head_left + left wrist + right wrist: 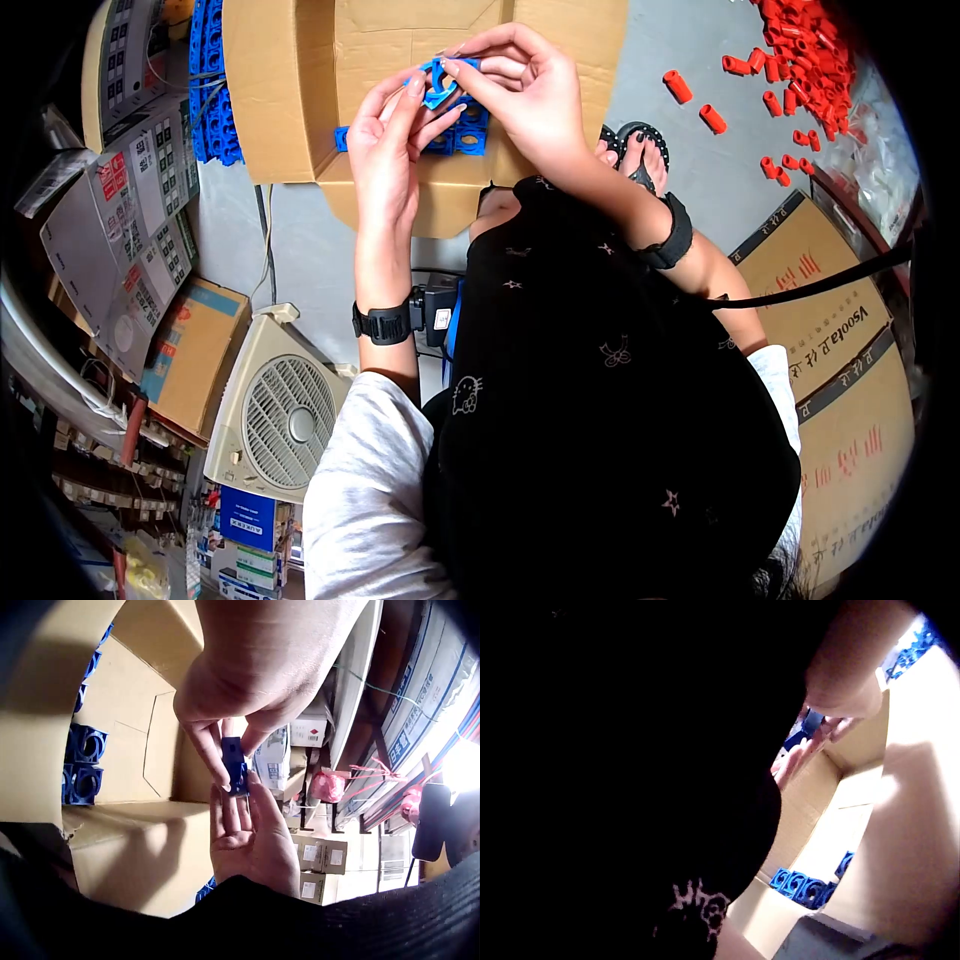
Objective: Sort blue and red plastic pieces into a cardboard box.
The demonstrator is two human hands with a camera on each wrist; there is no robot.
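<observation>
Over an open cardboard box [275, 95], both hands hold one blue plastic clip [437, 92] with a round opening. The left hand [388, 150] pinches its left side between thumb and fingers. From the other side, the right hand [535, 100] grips it with thumb and bent fingers. The left wrist view shows the same blue clip [234, 754] edge-on between the fingertips of both hands. Below the hands, several more blue clips [470, 135] sit in rows along the box's near side. Black clothing covers most of the right wrist view.
Blue clips [208, 95] are stacked on the floor left of the box. Red plastic tube pieces [800, 65] lie heaped and scattered at the right. A beige box fan [285, 415] stands at the lower left, and flattened printed cartons [835, 340] lean at the right.
</observation>
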